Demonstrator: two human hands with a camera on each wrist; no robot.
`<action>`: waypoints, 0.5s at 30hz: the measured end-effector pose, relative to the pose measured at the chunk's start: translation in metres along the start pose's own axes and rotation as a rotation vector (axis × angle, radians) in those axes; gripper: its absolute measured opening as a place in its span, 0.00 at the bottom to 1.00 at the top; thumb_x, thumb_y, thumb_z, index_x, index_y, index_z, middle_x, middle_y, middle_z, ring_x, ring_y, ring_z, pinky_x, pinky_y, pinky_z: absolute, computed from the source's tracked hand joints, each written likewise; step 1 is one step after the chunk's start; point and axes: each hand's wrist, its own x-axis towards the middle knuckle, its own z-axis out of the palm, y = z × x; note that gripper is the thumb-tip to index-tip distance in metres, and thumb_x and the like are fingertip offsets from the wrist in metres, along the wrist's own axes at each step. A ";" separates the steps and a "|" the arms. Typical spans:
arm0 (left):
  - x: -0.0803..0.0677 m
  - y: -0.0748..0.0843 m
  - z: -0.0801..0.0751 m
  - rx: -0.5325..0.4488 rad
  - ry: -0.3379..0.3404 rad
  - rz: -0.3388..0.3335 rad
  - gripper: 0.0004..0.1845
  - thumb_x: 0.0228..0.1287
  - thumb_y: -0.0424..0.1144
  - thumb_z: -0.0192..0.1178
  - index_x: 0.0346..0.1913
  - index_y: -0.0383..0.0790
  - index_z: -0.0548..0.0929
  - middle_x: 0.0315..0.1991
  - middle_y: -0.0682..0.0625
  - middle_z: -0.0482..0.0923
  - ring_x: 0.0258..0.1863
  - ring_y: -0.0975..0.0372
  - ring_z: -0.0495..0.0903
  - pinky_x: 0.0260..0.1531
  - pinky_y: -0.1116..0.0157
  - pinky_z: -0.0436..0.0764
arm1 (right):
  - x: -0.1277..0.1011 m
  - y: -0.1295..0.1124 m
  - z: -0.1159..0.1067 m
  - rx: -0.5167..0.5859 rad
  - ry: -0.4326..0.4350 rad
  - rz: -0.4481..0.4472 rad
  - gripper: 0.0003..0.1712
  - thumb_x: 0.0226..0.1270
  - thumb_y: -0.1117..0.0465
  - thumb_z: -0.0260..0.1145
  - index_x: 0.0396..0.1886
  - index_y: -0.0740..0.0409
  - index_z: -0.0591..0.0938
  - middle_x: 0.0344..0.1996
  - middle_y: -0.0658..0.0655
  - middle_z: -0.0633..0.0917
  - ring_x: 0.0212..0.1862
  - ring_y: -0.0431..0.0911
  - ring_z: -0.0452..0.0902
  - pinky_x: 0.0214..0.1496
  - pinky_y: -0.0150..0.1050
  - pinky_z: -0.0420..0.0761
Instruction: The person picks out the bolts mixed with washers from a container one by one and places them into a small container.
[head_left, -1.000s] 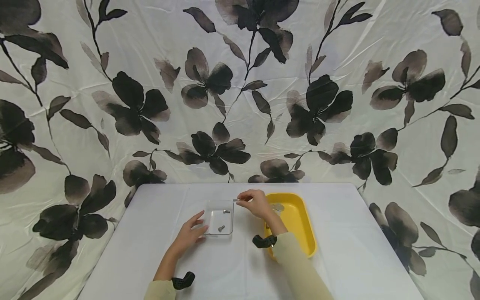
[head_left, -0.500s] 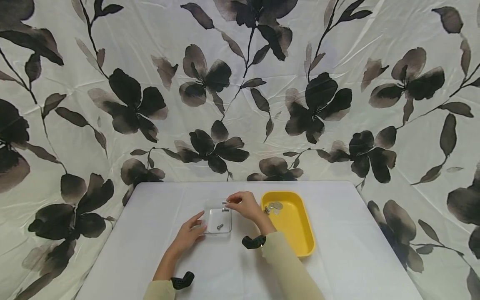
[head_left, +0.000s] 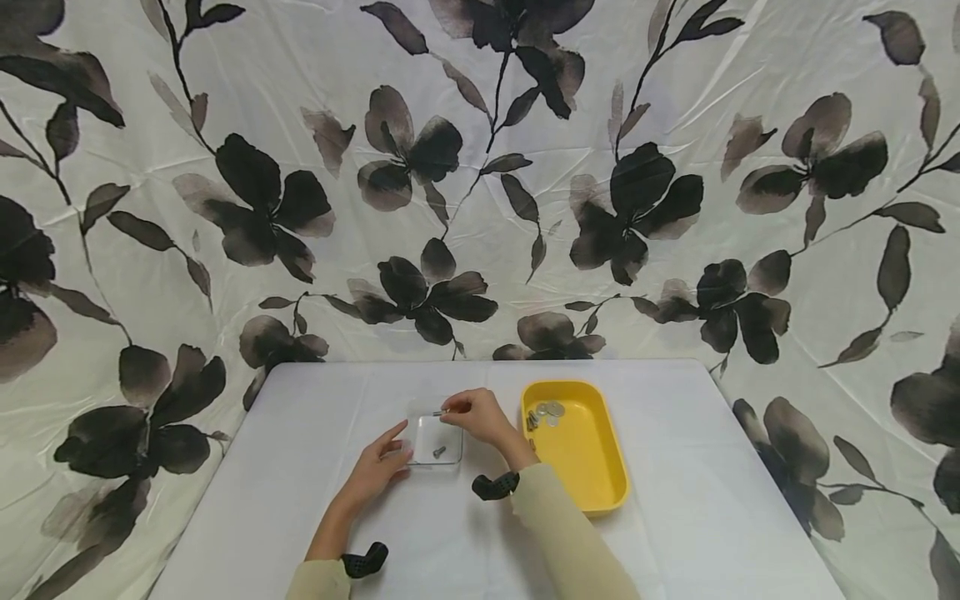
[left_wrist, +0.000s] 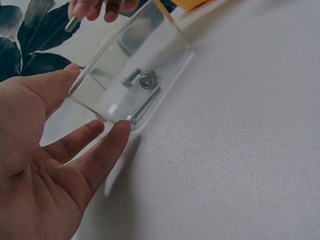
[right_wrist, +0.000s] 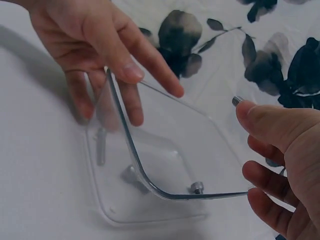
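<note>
Right grip (head_left: 480, 417) pinches a screw (right_wrist: 237, 101) just above the clear box (head_left: 431, 435); left grip (head_left: 375, 468), fingers relaxed, touches its side. Partway, I'd guess: few screws (left_wrist: 145, 104) in already, seemingly more left in the yellow tray (head_left: 588, 467).

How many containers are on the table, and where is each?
2: a clear box touched by the left hand, and a yellow tray to the box's right.

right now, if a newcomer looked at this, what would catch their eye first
Probably the yellow tray, bright on the white table to the right of the clear box. Next, perhaps, the big dark flowers on the cloth behind. Then the right hand, pinching a screw near the box.
</note>
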 end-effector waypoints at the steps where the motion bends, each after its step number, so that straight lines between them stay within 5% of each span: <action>1: 0.001 0.000 0.000 -0.001 0.000 -0.002 0.32 0.68 0.35 0.61 0.73 0.44 0.64 0.59 0.33 0.70 0.50 0.50 0.78 0.44 0.58 0.84 | 0.000 0.001 0.001 0.001 -0.002 0.000 0.08 0.60 0.59 0.73 0.39 0.55 0.89 0.29 0.45 0.84 0.32 0.40 0.75 0.33 0.30 0.80; 15: 0.000 0.001 -0.002 -0.029 -0.004 -0.017 0.32 0.68 0.34 0.60 0.73 0.46 0.64 0.58 0.35 0.72 0.50 0.49 0.78 0.45 0.57 0.83 | 0.001 0.004 0.009 0.013 -0.024 0.039 0.09 0.61 0.58 0.73 0.41 0.52 0.89 0.29 0.45 0.83 0.33 0.40 0.75 0.35 0.29 0.80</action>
